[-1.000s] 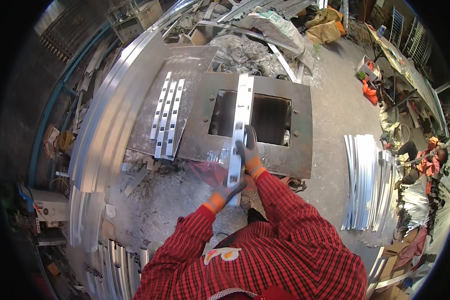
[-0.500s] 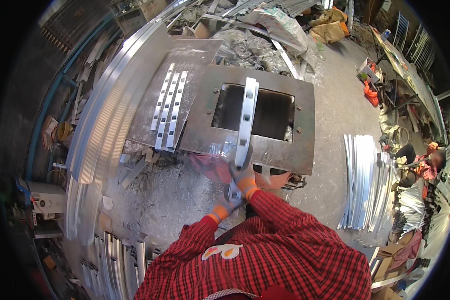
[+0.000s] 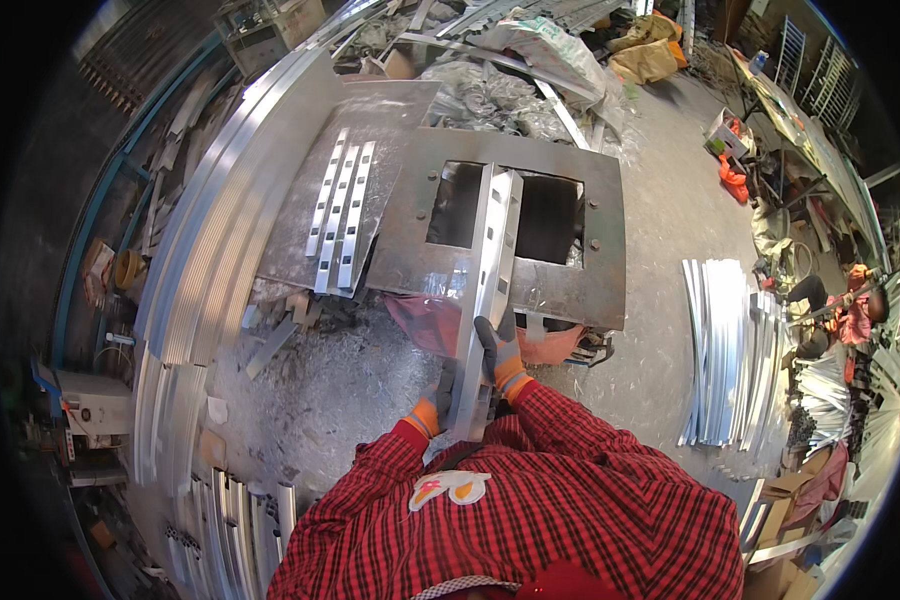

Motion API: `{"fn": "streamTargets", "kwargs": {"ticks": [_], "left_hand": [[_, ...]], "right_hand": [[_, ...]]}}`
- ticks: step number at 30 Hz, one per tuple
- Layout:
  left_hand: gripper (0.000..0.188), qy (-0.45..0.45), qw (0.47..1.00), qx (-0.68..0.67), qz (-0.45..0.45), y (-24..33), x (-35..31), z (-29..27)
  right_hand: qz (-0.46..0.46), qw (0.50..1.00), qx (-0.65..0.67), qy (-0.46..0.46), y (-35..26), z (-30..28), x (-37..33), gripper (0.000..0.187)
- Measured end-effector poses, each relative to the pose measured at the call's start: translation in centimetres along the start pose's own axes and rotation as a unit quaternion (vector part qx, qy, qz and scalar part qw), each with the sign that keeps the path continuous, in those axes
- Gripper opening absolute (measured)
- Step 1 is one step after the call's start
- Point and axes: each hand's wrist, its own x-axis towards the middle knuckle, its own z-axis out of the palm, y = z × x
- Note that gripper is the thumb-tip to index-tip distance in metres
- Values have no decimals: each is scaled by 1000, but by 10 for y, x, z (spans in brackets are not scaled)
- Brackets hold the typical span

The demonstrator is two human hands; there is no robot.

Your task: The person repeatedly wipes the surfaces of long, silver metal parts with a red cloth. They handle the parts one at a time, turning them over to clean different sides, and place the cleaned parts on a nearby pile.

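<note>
A long silver metal profile (image 3: 484,290) with square holes slants up from my body, its far end over the opening of a thick steel plate (image 3: 570,288). My right hand (image 3: 500,352), in a grey and orange glove, is closed round its right side. On the other side, near the lower end, my left hand (image 3: 436,400) grips it too; some of its fingers are hidden behind the metal. Left of the plate, three shorter profiles (image 3: 338,215) with square holes lie side by side on a metal sheet (image 3: 400,110).
Long aluminium lengths (image 3: 205,230) run along the left. On the floor to the right lies a stack of pale profiles (image 3: 718,350). Crumpled plastic sheeting (image 3: 490,95) and scrap lie beyond the plate. A person (image 3: 855,315) in orange is at the far right.
The profile has turned in my hands, so a plain side face now shows beside the holed one. Its lower end has come nearer my body. My left hand has shifted slightly left and up.
</note>
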Motion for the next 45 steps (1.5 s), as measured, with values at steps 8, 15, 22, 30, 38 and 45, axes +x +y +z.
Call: {"fn": "streamTargets", "kwargs": {"ticks": [8, 15, 22, 30, 38, 45], "left_hand": [[84, 158, 974, 164, 18, 107, -34, 67], [50, 40, 992, 120, 1, 107, -23, 76], [47, 65, 989, 127, 30, 125, 7, 80], [60, 107, 925, 364, 6, 187, 102, 44], [46, 126, 967, 213, 54, 122, 53, 33], [73, 118, 974, 189, -29, 17, -57, 23]], "right_hand": [[-132, 923, -361, -5, 65, -29, 1, 53], [56, 995, -57, 53, 39, -17, 18, 60], [59, 965, -252, 39, 37, -17, 60, 65], [-211, 801, -554, -80, -45, -5, 180, 67], [-216, 784, -559, -160, -15, 7, 134, 74], [-136, 798, -536, -240, 17, 11, -15, 81]]}}
